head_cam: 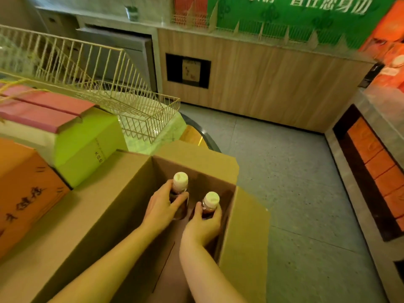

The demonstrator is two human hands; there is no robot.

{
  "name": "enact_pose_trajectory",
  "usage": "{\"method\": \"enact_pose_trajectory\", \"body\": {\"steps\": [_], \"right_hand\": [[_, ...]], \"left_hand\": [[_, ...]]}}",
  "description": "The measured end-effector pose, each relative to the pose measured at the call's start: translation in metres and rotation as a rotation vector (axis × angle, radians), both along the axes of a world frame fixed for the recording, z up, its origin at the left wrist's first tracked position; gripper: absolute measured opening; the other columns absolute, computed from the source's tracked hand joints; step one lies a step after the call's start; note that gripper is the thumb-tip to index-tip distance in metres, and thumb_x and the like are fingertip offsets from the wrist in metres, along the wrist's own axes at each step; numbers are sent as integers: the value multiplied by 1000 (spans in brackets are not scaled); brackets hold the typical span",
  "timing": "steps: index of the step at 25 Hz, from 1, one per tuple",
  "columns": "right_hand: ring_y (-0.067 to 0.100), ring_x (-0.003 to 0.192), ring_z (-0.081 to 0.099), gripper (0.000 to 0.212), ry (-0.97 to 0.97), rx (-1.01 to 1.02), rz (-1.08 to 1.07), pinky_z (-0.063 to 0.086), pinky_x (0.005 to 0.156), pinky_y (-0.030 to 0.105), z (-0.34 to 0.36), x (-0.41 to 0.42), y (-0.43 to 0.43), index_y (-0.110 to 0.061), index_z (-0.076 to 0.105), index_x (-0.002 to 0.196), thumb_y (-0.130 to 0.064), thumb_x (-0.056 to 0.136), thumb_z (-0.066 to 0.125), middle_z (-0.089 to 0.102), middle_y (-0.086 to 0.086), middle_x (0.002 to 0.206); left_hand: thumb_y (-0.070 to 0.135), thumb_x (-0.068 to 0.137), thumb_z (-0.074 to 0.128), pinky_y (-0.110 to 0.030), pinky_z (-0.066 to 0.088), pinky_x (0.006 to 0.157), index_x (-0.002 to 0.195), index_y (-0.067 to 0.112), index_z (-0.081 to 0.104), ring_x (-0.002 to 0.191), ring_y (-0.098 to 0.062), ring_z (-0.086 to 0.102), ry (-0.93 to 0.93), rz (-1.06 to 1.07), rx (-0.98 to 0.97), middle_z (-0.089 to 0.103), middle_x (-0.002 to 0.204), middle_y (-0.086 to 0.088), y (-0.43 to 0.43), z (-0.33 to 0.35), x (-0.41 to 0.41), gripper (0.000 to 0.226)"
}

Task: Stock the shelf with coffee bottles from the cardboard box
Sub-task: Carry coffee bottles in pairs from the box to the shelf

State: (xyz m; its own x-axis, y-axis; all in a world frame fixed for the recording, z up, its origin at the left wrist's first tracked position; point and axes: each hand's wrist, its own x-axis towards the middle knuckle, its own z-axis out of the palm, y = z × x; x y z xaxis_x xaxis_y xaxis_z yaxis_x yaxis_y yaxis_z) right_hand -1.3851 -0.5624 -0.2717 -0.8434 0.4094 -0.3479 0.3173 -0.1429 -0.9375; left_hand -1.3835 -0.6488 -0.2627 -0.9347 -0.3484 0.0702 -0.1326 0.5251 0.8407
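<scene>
Both hands reach into the open cardboard box [244, 226], my left hand [162, 206] clamped on one upright coffee bottle [180, 193], my right hand [204, 225] gripping another [210, 204].

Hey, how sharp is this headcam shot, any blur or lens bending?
Head view: both hands, left and right, and their bottles look fairly sharp; the wire basket and green sign smear; wide-angle lens bows the wooden counter.

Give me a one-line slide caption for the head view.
Left hand and right hand each grip a white-capped coffee bottle inside the open cardboard box.
</scene>
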Motion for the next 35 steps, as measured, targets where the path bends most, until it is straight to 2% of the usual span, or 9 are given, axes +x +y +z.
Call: {"method": "enact_pose_trajectory", "body": {"steps": [3, 7, 12, 19, 24, 27, 29, 31, 35], "right_hand": [[18, 116, 56, 41, 214, 77, 123, 44, 93, 26, 45, 5, 23, -16, 59, 123, -17, 83, 68, 62, 2, 121], [15, 96, 62, 31, 565, 84, 202, 50, 84, 25, 133, -5, 97, -15, 68, 105, -31, 79, 72, 69, 1, 98], [4, 65, 58, 11, 774, 89, 217, 46, 61, 12, 214, -22, 260, -22, 66, 74, -26, 76, 76, 65, -6, 68], [12, 70, 65, 15, 788, 317, 99, 53, 71, 34, 260, 17, 553, -32, 67, 64, -27, 72, 79, 68, -12, 66], [4, 79, 66, 7, 737, 496, -77, 51, 74, 22, 291, 91, 747, -29, 68, 78, -28, 76, 75, 69, -11, 78], [6, 78, 66, 7, 692, 540, -237, 50, 72, 24, 302, 132, 844, -27, 67, 77, -28, 77, 74, 69, -9, 78], [5, 79, 66, 7, 647, 578, -350, 49, 73, 22, 303, 160, 906, -24, 69, 82, -28, 78, 73, 70, -9, 80], [8, 81, 67, 12, 620, 633, -462, 51, 75, 24, 303, 188, 961, -19, 72, 85, -29, 78, 74, 71, -5, 81], [10, 77, 68, 7, 551, 700, -679, 53, 75, 27, 304, 243, 1064, -25, 69, 73, -26, 75, 76, 72, -3, 77]], "left_hand": [[28, 87, 61, -29, 49, 85, 115, 23, 53, 96, -9, 58, 88, 13, -86, 62, 104, 9, 13, 65, 10, 30], [24, 87, 59, -12, 41, 73, 109, 27, 53, 87, 5, 56, 218, -29, -98, 59, 93, 18, 70, 148, 9, 23], [27, 88, 59, -28, 44, 84, 109, 15, 58, 93, -13, 60, 294, -153, -141, 64, 98, 1, 199, 220, -3, 24], [28, 83, 65, -19, 43, 75, 106, 18, 63, 85, -7, 60, 406, -370, 20, 63, 92, 7, 467, 267, 13, 26], [28, 82, 67, -12, 46, 67, 86, 32, 63, 73, 10, 64, 411, -720, 181, 67, 84, 15, 668, 286, 39, 7], [27, 82, 67, -29, 53, 83, 99, 20, 68, 89, -5, 68, 402, -911, 240, 72, 95, 2, 780, 294, 56, 19], [27, 81, 67, -33, 53, 87, 102, 15, 69, 93, -12, 68, 414, -1049, 252, 72, 98, -2, 855, 297, 71, 24], [27, 81, 67, -27, 52, 83, 100, 17, 68, 91, -10, 67, 410, -1163, 265, 71, 96, 1, 924, 297, 85, 22], [29, 82, 66, -12, 44, 68, 98, 23, 66, 79, 4, 61, 410, -1392, 284, 66, 84, 12, 1058, 299, 115, 17]]}}
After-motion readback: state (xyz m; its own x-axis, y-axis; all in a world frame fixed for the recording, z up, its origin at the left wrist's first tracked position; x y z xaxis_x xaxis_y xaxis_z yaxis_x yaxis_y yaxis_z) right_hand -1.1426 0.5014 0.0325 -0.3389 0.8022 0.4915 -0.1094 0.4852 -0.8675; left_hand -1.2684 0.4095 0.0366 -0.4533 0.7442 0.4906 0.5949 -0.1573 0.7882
